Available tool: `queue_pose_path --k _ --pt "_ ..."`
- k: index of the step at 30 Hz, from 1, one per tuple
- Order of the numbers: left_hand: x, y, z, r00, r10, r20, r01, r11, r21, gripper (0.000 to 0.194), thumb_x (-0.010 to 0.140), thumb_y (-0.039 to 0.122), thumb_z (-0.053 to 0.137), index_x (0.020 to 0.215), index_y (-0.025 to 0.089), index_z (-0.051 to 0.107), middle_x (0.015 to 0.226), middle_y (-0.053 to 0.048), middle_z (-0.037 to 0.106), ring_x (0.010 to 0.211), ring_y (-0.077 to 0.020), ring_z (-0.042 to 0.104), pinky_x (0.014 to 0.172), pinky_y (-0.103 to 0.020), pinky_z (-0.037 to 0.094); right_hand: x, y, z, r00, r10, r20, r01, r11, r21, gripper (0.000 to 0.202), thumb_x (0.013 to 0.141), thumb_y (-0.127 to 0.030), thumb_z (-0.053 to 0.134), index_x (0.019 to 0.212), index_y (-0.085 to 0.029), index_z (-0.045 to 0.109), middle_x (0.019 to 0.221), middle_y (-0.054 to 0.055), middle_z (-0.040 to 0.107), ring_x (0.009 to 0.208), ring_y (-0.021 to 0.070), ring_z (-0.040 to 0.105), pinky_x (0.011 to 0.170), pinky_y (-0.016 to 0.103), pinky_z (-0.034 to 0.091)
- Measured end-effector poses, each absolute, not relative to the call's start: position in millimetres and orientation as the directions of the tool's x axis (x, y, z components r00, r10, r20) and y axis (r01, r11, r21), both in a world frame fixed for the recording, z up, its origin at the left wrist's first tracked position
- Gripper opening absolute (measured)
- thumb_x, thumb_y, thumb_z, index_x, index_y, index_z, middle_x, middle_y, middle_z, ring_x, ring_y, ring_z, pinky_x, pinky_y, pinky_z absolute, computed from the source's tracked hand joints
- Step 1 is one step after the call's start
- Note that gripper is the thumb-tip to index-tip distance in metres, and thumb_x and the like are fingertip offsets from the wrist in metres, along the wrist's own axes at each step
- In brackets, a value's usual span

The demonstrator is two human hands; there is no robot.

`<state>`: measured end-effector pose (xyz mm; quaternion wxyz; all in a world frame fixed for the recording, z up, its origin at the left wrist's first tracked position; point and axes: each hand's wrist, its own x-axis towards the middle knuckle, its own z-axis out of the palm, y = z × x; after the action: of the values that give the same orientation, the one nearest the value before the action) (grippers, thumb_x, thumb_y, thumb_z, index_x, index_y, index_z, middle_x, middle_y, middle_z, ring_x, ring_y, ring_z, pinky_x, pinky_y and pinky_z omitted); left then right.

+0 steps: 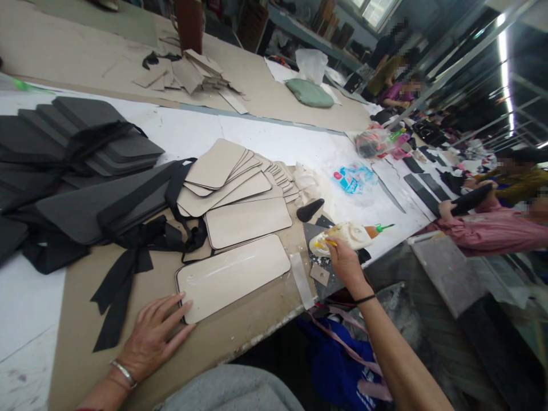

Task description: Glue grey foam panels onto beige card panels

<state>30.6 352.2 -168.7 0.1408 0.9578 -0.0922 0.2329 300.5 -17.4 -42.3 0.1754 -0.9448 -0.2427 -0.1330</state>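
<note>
From my far-off viewpoint, a cluttered counter [246, 324]. At eight o'clock, my left hand [156, 337] lies unclenched, fingers spread, fingertips touching the near-left end of a beige panel [233, 279] at seven o'clock. At four o'clock, my right hand [346, 261] is pinched around a small yellow piece [331, 242], against a smeared whitish container [349, 235]. A green-tipped bottle [373, 230] sits just beyond it, toward three o'clock. More beige panels [218, 162] fan out at ten o'clock; dark grey panels [103, 128], with black straps [117, 291] around them, fill nine o'clock.
</note>
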Motion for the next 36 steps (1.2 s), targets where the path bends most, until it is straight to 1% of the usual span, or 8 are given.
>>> queue_pose_path --k 3,8,14,17,23,29,32,36 --pt "30 352 -169 0.876 -0.096 0.473 -0.231 -0.944 0.236 0.035 0.076 0.034 0.059 0.108 0.02 0.057 0.108 -0.012 0.06 0.097 -0.0257 0.055 0.083 -0.041 0.043 315 -10 -38 0.902 0.301 0.31 0.39 -0.875 -0.286 0.03 0.086 -0.034 0.039 0.094 -0.015 0.061 0.089 0.012 0.068 0.08 0.0234 0.062 0.075 0.036 0.047" --pt "30 352 -169 0.883 -0.073 0.465 -0.208 -0.946 0.247 0.034 0.077 0.035 0.058 0.109 0.023 0.057 0.108 -0.01 0.061 0.097 -0.0238 0.056 0.083 -0.039 0.044 324 -8 -29 0.933 0.051 0.356 0.157 -0.949 -0.275 0.036 0.084 -0.041 0.038 0.088 -0.014 0.062 0.074 0.011 0.066 0.069 0.0234 0.059 0.065 0.034 0.042" --pt "30 352 -168 0.876 -0.073 0.477 -0.216 -0.943 0.253 0.033 0.076 0.035 0.058 0.107 0.022 0.059 0.107 -0.011 0.062 0.096 -0.0243 0.057 0.083 -0.039 0.044 324 -15 -26 0.921 -0.114 0.374 0.014 -0.947 -0.321 0.037 0.081 -0.046 0.04 0.078 -0.015 0.06 0.064 0.01 0.064 0.061 0.0227 0.056 0.059 0.032 0.038" --pt "30 352 -167 0.876 -0.073 0.476 -0.217 -0.942 0.254 0.034 0.076 0.035 0.058 0.107 0.023 0.059 0.107 -0.01 0.062 0.096 -0.0238 0.057 0.083 -0.039 0.044 324 -14 -24 0.919 -0.114 0.377 0.011 -0.949 -0.315 0.034 0.08 -0.044 0.04 0.078 -0.015 0.059 0.064 0.01 0.064 0.06 0.0225 0.057 0.059 0.032 0.038" --pt "31 352 -166 0.869 -0.079 0.488 -0.224 -0.943 0.247 0.034 0.075 0.035 0.059 0.107 0.022 0.059 0.106 -0.01 0.062 0.095 -0.0244 0.057 0.082 -0.039 0.044 324 -9 -29 0.899 -0.056 0.435 0.059 -0.967 -0.247 0.036 0.082 -0.046 0.038 0.081 -0.015 0.055 0.065 0.01 0.062 0.057 0.0214 0.055 0.055 0.03 0.036" --pt "32 352 -166 0.869 -0.084 0.487 -0.224 -0.945 0.238 0.034 0.076 0.035 0.058 0.108 0.022 0.058 0.107 -0.01 0.062 0.096 -0.0238 0.057 0.083 -0.039 0.044 329 -2 -34 0.921 -0.023 0.388 0.099 -0.951 -0.292 0.035 0.084 -0.046 0.037 0.092 -0.015 0.05 0.065 0.007 0.059 0.055 0.0198 0.053 0.054 0.029 0.036" --pt "31 353 -166 0.874 -0.089 0.477 -0.225 -0.945 0.236 0.035 0.076 0.036 0.058 0.108 0.023 0.058 0.107 -0.01 0.062 0.095 -0.0239 0.057 0.083 -0.039 0.044 332 0 -33 0.931 0.059 0.359 0.175 -0.937 -0.301 0.033 0.083 -0.046 0.038 0.089 -0.016 0.052 0.067 0.007 0.06 0.058 0.0192 0.054 0.057 0.029 0.038" --pt "31 353 -167 0.878 -0.084 0.471 -0.216 -0.948 0.234 0.036 0.075 0.037 0.058 0.109 0.024 0.058 0.107 -0.009 0.062 0.095 -0.0233 0.057 0.082 -0.038 0.044 333 -4 -32 0.909 0.117 0.4 0.233 -0.939 -0.254 0.035 0.085 -0.045 0.033 0.082 -0.017 0.054 0.068 0.008 0.06 0.061 0.0195 0.053 0.06 0.031 0.039"
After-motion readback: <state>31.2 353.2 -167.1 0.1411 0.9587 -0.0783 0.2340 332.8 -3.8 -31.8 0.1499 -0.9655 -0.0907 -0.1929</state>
